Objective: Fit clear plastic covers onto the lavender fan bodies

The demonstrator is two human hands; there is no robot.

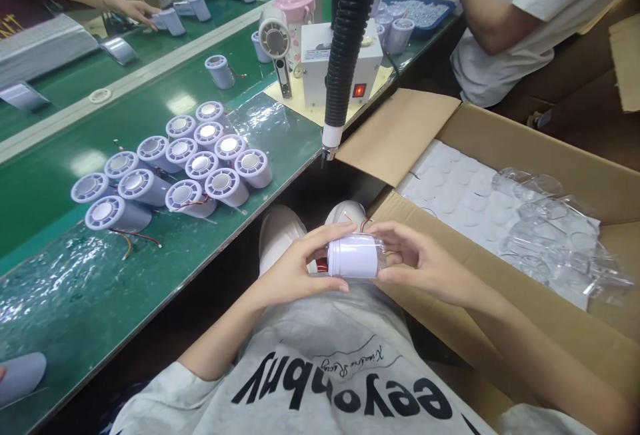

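Holding a white cylinder (pixel 353 257) on its side above your lap, you have both hands on the piece. Your left hand (pixel 295 265) is clamped around its left end, thumb below and fingers above. Your right hand (pixel 425 263) is closed on a clear cup (pixel 381 253), which sits over the right end. On your left, similar cylinders (pixel 203 165) stand grouped on the green table (pixel 95 295); on your right, an open box (pixel 530 145) contains more clear cups (pixel 543 212).
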